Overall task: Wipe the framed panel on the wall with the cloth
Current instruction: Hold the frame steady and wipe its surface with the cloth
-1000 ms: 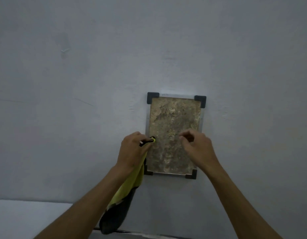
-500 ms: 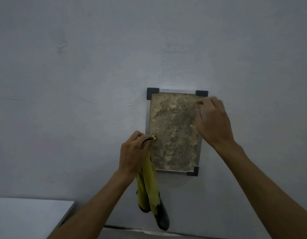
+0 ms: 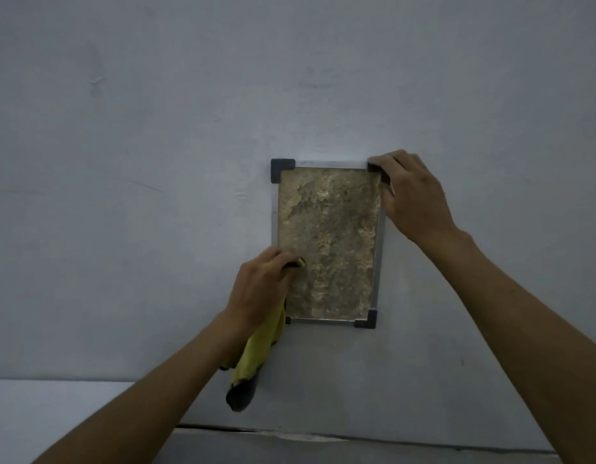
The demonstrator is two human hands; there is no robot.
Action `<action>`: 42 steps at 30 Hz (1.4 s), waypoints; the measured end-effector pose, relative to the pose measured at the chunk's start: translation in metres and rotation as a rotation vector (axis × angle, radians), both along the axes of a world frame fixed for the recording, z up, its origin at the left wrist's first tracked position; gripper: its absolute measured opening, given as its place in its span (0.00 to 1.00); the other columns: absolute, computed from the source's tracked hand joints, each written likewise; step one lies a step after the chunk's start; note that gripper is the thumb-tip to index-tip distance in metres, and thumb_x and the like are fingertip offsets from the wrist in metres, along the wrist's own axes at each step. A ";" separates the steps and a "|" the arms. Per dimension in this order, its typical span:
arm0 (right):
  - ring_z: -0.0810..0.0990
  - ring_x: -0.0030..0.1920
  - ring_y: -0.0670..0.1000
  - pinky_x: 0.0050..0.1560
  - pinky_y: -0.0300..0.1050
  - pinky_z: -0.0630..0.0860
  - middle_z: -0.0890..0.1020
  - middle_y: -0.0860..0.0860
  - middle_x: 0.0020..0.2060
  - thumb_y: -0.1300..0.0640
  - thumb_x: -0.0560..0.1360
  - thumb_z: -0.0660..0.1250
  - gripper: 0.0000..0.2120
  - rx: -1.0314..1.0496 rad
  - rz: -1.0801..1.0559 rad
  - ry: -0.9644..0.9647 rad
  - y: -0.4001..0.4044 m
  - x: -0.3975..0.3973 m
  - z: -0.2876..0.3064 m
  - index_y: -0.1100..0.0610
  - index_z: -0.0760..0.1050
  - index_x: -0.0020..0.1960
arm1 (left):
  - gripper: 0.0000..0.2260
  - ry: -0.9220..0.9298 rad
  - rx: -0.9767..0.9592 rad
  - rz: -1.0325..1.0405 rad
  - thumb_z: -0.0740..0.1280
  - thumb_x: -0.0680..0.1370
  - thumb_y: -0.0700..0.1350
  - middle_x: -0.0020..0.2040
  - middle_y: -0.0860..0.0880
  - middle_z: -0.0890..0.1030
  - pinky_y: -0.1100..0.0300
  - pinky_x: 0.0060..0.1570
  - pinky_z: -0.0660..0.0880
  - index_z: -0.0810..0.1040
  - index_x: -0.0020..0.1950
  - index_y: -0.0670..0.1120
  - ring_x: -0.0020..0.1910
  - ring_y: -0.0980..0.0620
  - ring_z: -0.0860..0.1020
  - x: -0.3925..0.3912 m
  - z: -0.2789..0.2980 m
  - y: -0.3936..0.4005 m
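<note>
The left hand (image 3: 261,289) clenches the cloth (image 3: 256,349) against the framed panel (image 3: 326,242); the right hand (image 3: 412,195) grips its upper corner. Bunched cloth could snag the rough face, tilting the frame.

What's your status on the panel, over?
Left hand grips yellow cloth at framed panel lower left. Right hand holds top-right corner. Nothing in the way.
</note>
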State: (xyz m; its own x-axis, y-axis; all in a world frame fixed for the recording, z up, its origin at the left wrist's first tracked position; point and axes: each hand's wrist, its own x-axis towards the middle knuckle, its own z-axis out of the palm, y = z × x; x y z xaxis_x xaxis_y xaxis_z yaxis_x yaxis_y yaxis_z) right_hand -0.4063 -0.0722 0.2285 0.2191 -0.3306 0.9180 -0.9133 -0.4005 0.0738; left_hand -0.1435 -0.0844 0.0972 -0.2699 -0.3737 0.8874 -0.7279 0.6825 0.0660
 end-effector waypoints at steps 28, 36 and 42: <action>0.69 0.61 0.57 0.56 0.38 0.66 0.73 0.58 0.61 0.71 0.78 0.60 0.19 0.050 0.058 -0.089 -0.002 0.007 0.000 0.61 0.73 0.66 | 0.05 -0.208 0.025 0.012 0.72 0.78 0.43 0.50 0.48 0.82 0.52 0.37 0.81 0.85 0.53 0.46 0.40 0.45 0.83 -0.006 -0.017 0.001; 0.69 0.61 0.57 0.57 0.41 0.69 0.73 0.58 0.60 0.71 0.78 0.59 0.18 0.035 0.043 -0.101 -0.003 0.009 -0.001 0.61 0.74 0.66 | 0.05 -0.081 0.036 0.003 0.72 0.78 0.43 0.48 0.47 0.83 0.53 0.39 0.80 0.85 0.52 0.44 0.41 0.46 0.82 -0.030 -0.008 0.000; 0.70 0.60 0.57 0.58 0.44 0.71 0.74 0.57 0.59 0.71 0.77 0.60 0.19 0.040 0.044 -0.077 -0.002 0.007 0.002 0.61 0.74 0.66 | 0.05 0.031 0.008 0.009 0.73 0.77 0.44 0.47 0.48 0.83 0.53 0.38 0.80 0.86 0.52 0.45 0.39 0.48 0.82 -0.035 -0.005 -0.003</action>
State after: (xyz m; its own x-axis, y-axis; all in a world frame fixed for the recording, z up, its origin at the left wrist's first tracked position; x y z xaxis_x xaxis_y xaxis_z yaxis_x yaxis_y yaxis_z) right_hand -0.3994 -0.0740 0.2301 0.1640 -0.3587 0.9189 -0.8970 -0.4419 -0.0124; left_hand -0.1786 -0.0871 0.0926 -0.2388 -0.3828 0.8924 -0.7313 0.6755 0.0941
